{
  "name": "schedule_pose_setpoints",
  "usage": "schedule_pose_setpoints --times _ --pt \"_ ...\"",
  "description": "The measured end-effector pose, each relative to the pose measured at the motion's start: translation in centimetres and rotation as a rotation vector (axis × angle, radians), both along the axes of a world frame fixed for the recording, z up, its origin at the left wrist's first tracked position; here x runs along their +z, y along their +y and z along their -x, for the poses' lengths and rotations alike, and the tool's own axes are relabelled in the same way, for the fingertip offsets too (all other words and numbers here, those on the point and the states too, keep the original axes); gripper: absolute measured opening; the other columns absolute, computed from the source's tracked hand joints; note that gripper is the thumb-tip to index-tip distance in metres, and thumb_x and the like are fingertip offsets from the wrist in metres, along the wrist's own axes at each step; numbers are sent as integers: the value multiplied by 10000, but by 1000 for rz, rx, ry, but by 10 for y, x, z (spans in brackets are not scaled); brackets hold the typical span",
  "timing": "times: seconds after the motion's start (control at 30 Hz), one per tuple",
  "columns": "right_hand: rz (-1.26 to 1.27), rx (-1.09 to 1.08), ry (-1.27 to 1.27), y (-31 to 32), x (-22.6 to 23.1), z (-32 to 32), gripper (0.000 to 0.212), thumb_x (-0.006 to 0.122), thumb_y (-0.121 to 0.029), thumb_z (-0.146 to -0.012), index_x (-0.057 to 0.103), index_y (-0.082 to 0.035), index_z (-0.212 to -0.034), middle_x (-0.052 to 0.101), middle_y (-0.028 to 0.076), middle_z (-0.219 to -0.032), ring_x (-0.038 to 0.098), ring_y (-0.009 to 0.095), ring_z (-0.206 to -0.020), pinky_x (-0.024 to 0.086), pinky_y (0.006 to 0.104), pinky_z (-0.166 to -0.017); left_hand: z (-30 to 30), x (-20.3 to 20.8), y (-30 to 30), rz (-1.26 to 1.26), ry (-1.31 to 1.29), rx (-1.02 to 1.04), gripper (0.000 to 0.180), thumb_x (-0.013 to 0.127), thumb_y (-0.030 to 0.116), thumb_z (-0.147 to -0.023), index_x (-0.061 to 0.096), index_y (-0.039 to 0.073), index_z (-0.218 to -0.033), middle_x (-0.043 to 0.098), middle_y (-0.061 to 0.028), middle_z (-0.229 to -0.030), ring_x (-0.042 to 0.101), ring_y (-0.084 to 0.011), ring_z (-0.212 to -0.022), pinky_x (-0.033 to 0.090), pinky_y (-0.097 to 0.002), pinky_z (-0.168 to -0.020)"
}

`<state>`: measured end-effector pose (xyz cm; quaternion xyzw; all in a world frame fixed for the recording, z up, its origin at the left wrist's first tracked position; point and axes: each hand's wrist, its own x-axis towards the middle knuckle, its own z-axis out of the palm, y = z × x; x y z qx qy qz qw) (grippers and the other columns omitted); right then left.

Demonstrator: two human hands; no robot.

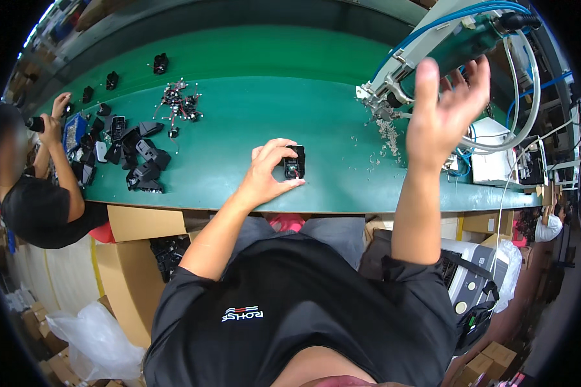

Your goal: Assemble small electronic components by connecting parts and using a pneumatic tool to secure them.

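My left hand (266, 169) grips a small black plastic housing (294, 170) from its left side, thumb at the near end and fingers at the far end. The housing rests on the green table, its open inside facing up with small parts in it. My right hand (440, 116) is raised at the right, fingers spread and bent, holding nothing that I can see. Just behind it is a slanted machine arm (394, 84) with a dark green body (448, 48) and blue hoses. Whether the hand touches that body I cannot tell.
Under the machine's tip lies a heap of small screws (388, 137). Wired parts (179, 103) and black housings (150, 158) cover the table's left. A co-worker (45, 187) works at the far left. A white box (494, 155) stands right; a cardboard box (132, 284) sits below the edge.
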<state>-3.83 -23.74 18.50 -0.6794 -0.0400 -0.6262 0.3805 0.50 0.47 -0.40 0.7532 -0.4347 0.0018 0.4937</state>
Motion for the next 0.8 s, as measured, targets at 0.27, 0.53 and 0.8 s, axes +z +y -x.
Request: schedule_pose_setpoints --times 0.27,0.53,0.8 --pt "-391 380 279 1 1 -4 644 391 -561 -1078 523 18 -1325 650 88 -897 650 198 -794 547 330 -753 4 -5 -1 -31 -143 46 457 951 339 -608 712 140 -943 635 -40 -1291 657 -196 -1033 367 -369 -956" --pt "-479 685 306 56 -31 16 1070 202 -883 -902 520 64 -1284 605 120 -750 613 217 -659 531 319 -647 3 -3 0 -86 -183 74 411 937 391 -597 732 131 -840 645 -25 -1258 625 -204 -1097 374 -381 -928" --pt "-513 618 339 77 -49 15 1132 273 -948 -816 490 67 -1266 596 133 -730 608 225 -602 537 315 -593 3 0 -3 -39 -142 81 391 938 370 -604 725 101 -791 647 -11 -1182 624 -171 -971 381 -365 -889"
